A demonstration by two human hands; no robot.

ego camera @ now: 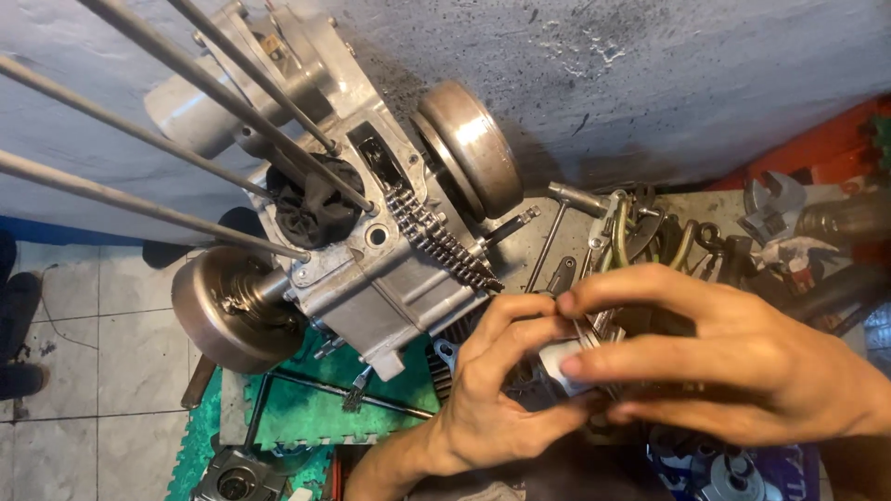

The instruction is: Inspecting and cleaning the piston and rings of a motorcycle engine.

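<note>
Head view: one engine crankcase (371, 269) stands at centre-left of the frame, with four long steel studs (167, 111) running from it toward the upper left corner. I count two round drums on it, one (469, 148) at upper centre and one (223, 311) at lower left, and a single cam chain (441, 243) hanging down its middle. A black rag (311, 206) is stuffed into the one open bore.

My left hand (492, 390), at lower centre, comes up from the bottom edge with fingers curled, pinching a small silvery metal part (568, 360) between thumb and fingertips. My right hand (715, 357), reaching in from the right edge, closes over the same part from above, index finger stretched leftward along its top. The part sits between both hands, just right of the crankcase; its exact shape is hidden by my fingers.

Behind my right hand, a heap of wrenches (650, 232) lies at centre right, too tangled to count. A green foam mat (306, 408) shows at lower left.
</note>
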